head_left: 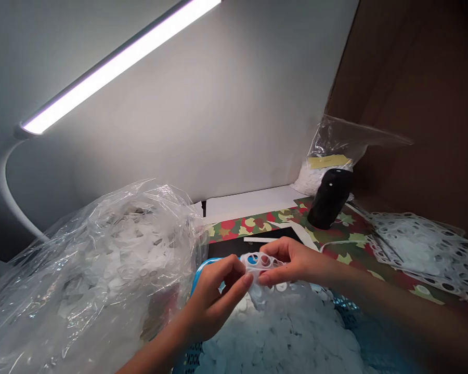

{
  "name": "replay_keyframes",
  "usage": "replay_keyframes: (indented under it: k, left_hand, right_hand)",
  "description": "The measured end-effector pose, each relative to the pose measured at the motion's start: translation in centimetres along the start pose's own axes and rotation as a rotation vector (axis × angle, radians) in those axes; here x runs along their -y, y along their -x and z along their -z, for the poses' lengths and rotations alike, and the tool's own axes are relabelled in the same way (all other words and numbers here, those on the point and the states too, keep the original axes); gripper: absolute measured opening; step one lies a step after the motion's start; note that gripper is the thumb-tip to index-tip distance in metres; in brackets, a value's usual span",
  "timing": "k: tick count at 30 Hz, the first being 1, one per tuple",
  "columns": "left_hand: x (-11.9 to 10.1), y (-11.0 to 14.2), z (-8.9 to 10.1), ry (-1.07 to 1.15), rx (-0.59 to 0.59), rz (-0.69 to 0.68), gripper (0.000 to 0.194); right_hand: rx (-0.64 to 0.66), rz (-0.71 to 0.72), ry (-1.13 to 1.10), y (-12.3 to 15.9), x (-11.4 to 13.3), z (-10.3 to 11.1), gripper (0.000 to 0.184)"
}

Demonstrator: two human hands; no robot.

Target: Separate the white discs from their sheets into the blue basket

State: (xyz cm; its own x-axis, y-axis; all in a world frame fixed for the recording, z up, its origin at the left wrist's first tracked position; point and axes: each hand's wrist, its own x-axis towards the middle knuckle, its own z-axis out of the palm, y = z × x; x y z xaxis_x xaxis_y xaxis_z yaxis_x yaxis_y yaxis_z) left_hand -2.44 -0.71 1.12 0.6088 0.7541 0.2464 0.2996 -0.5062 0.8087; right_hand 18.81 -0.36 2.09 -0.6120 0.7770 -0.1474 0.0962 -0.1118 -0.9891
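Note:
Between my two hands is a thin white perforated sheet [265, 261] with rows of round holes. My left hand [220, 291] pinches its left end between thumb and fingers. My right hand [288, 262] grips the right side, its thumb toward me and fingers behind. Right below lies a heap of small white discs [281, 332] in a blue plastic basket [197, 275], whose rim curves behind my left hand. Part of the sheet is hidden by my fingers.
A large clear plastic bag [136, 249] of white pieces fills the left. Punched-out white sheets [425, 249] pile up at right. A black cylindrical container [330, 200] stands before another clear bag [322, 166] on a camouflage-patterned surface [237, 227]. A lit lamp [120, 67] hangs overhead.

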Motion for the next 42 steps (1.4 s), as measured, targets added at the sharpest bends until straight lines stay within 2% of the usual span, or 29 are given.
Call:
replay_keyframes:
  k: [6,11,19,26,31,42]
  left_hand:
    - [0.41,-0.12,-0.28,-0.12,-0.141,-0.054,0.03]
    - [0.15,0.0,-0.16,-0.094,0.045,-0.042,0.024]
    - [0.32,-0.19,-0.26,-0.128,0.074,-0.045,0.029]
    - [0.0,0.07,-0.14,-0.137,0.155,-0.108,0.023]
    - [-0.24,0.12,0.12,-0.119,0.228,-0.097,0.022]
    - [0.27,0.25,-0.33,-0.115,0.175,-0.144,0.018]
  right_hand:
    - [-0.009,0.054,-0.005,0.04,0.02,-0.24,0.026]
    - [0.026,0.082,0.001,0.05,-0.06,-0.51,0.025]
    - [0.07,0.063,0.024,0.15,-0.29,-0.68,0.026]
    - [0.065,0.046,0.039,0.22,-0.33,-0.56,0.026]
    - [0.082,0.055,0.066,0.25,-0.31,-0.5,0.023]
    - [0.066,0.112,0.106,0.52,-0.12,-0.62,0.019]
